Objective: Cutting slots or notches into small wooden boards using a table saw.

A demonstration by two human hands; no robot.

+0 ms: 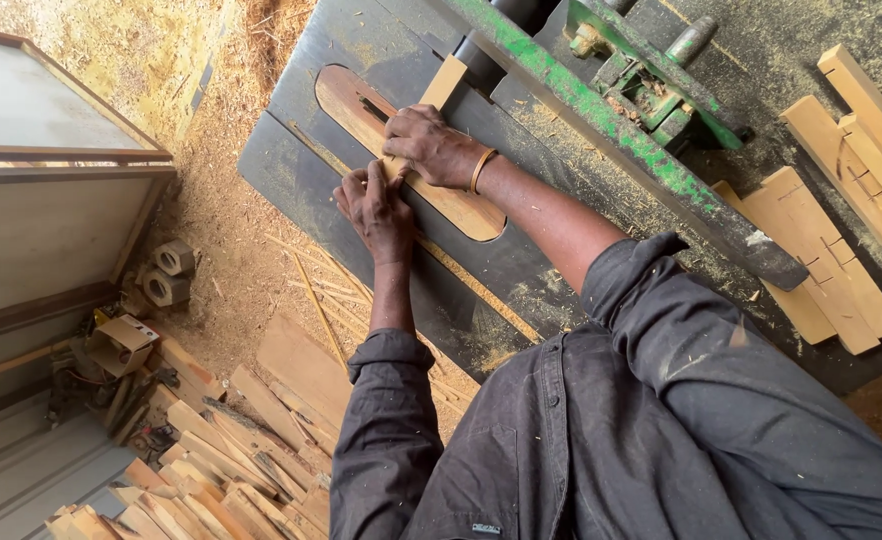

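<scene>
A narrow pale wooden strip (439, 95) is pressed flat by the right hand (431, 145) and left hand (376, 208), each grip closed on it, over the oval wooden insert (461, 205) of the dark metal saw surface (301, 170), with cut blocks (831, 270) stacked at its far edge.

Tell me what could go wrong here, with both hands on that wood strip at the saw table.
1. Both the right hand and left hand press the wood strip right beside the slot in the wooden insert; a slip could bring fingers to it.
2. The strip is narrow, so it may kick or twist.
3. Sawdust on the table could reduce grip.
</scene>
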